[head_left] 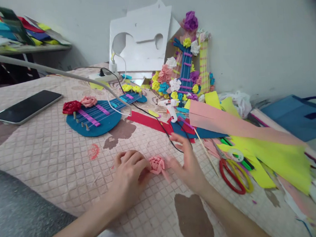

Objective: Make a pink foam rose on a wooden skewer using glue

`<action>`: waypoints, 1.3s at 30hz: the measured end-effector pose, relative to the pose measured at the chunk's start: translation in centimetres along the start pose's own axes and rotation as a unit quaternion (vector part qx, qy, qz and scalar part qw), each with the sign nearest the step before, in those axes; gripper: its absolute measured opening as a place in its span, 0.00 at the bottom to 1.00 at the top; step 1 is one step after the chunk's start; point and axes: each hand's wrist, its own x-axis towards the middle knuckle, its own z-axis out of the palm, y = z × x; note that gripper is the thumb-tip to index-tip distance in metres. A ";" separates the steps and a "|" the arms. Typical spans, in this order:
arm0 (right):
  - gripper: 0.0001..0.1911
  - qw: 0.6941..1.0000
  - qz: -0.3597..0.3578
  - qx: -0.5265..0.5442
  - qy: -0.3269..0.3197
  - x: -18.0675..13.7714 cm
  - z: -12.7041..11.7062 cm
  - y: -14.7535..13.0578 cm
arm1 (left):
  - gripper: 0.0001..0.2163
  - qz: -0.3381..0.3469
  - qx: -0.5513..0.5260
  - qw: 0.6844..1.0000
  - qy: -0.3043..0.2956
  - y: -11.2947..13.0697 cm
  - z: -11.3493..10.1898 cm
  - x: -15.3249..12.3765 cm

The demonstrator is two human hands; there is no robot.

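Note:
A small pink flower of gathered fabric or crepe paper lies between my hands on the quilted cover. My left hand is curled at the flower's left edge, its fingertips closed on it and partly hidden. On the other side, my right hand has its fingers spread, with the blurred thumb close to the flower's loose end. Beyond them lies a blue guitar-shaped craft piece with strings, purple strips, a red flower and another pink flower. A white glue gun stands past my right hand.
Red-and-yellow-handled scissors, a thin wooden stick and yellow sheets lie to the right. A phone rests at left. Cables run from a power strip. More flower-covered guitar pieces lean against the wall.

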 end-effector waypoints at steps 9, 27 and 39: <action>0.39 0.993 0.031 0.066 -0.088 -2.5 2.1 -0.5 | 0.03 0.005 0.010 1.000 0.006 -0.1 0.2 -0.1; 0.37 0.997 0.023 0.011 -0.076 -2.9 2.9 -0.1 | 0.12 -0.035 -0.074 0.997 -0.008 -1.1 0.5 -0.2; 0.33 0.997 0.003 -0.024 -0.070 -2.9 2.9 -0.4 | 0.09 -0.050 -0.048 0.997 -0.023 -0.6 0.6 -0.1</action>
